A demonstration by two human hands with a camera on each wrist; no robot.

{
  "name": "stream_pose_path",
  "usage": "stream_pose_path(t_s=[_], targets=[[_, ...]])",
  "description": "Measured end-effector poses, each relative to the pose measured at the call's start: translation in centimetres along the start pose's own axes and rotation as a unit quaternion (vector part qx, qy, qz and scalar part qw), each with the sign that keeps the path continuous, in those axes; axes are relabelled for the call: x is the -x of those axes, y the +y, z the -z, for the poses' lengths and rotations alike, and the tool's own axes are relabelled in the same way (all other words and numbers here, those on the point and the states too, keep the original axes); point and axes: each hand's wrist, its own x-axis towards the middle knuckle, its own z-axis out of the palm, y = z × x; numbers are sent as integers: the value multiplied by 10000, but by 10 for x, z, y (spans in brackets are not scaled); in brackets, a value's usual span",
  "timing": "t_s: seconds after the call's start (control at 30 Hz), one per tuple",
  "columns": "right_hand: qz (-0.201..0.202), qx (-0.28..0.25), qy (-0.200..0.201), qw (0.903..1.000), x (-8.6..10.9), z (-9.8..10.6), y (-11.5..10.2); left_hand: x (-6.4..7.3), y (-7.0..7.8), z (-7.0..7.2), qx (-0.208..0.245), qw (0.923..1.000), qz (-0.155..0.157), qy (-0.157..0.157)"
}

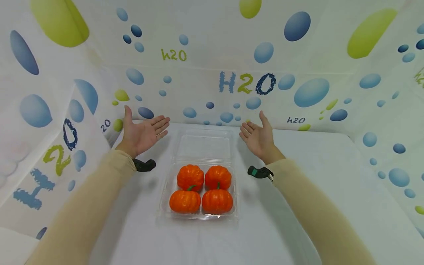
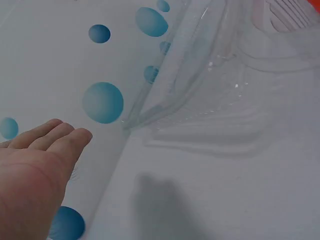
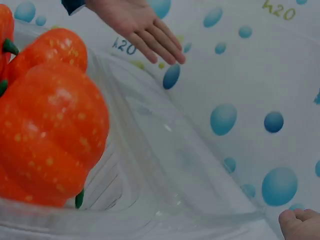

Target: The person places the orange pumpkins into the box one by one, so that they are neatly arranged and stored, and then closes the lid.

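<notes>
A clear plastic clamshell box lies on the white table, its transparent lid folded back away from me. Several small orange pumpkins with green stems sit inside in two rows. Left of the lid, my left hand is raised with its palm turned up and fingers straight, touching nothing. On the other side my right hand mirrors it, palm facing inward, fingers extended and thumb up. In the right wrist view a pumpkin looms large beside the box wall, with the left hand beyond it.
The white tabletop spreads around the box. Behind and along both sides hangs a white backdrop printed with blue and green drops and "H2O" lettering. A dark wrist-worn device sits on the left wrist, and another on the right.
</notes>
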Motion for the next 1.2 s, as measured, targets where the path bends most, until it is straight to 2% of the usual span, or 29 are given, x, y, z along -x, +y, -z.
stream_pose_path(t_s=[0.1,0.17,0.33,0.6,0.83,1.07,1.2], targets=[[-248,-185,146,9994,-1,17,12,4,-11,21,879,9960,95,97],[-343,-207,196,9990,1,26,18,7,-17,31,1285,9915,145,168],[-420,-266,189,9986,5,38,25,12,-25,45,1666,9852,350,189],[-638,-79,43,9979,7,43,35,14,-31,56,1237,9899,686,-11],[-728,-115,-35,9973,8,39,41,13,-34,58,965,9927,728,-28],[-724,-61,-30,9974,8,34,41,9,-34,51,877,9930,787,-113],[-651,-62,-127,9978,8,27,37,7,-32,44,707,9945,727,-265]])
